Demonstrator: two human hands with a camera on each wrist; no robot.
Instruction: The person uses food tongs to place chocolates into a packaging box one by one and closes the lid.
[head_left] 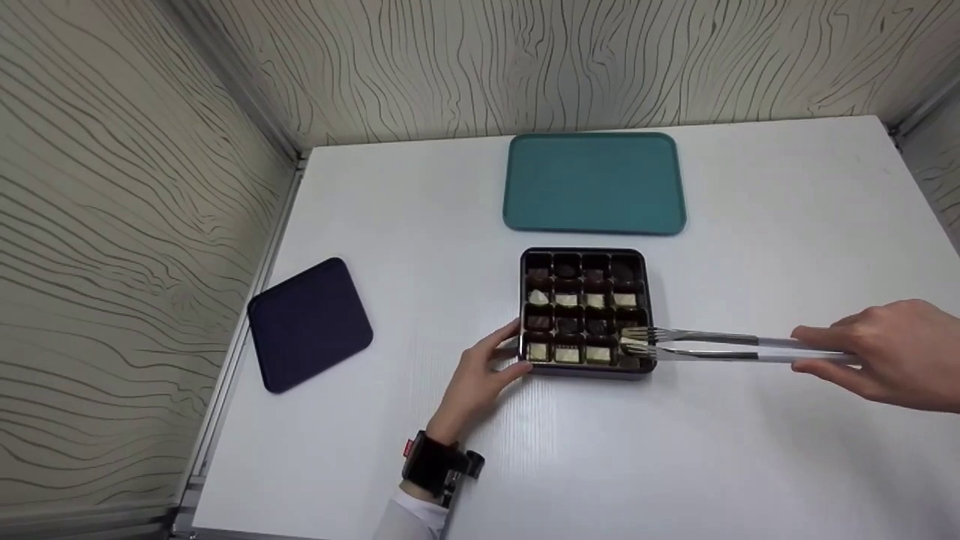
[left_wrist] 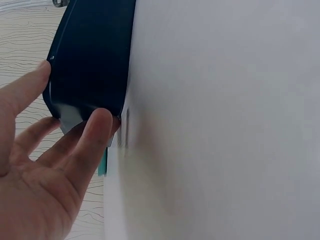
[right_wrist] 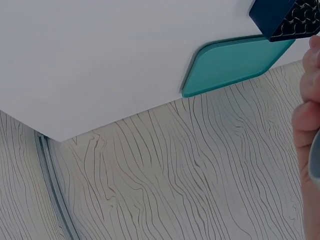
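A dark square chocolate box [head_left: 585, 370] stands in the middle of the table, its small compartments holding brown and pale chocolates. My left hand [head_left: 474, 379] grips the box's near left corner, thumb on the front side; in the left wrist view the fingers bend round the dark box wall [left_wrist: 95, 55]. With my right hand [head_left: 892, 352] I hold metal tongs [head_left: 739, 340] from the right. Their forked tips reach into the right column, near the front corner; whether a chocolate sits between them I cannot tell. The right wrist view shows only part of that hand [right_wrist: 311, 95].
Behind the box lies a teal tray [head_left: 592, 184]. A dark purple-blue lid or shallow tray [head_left: 311, 326] rests near the table's left edge. Wood-patterned panels [head_left: 480, 67] border the white table [head_left: 420, 217] at the back and left.
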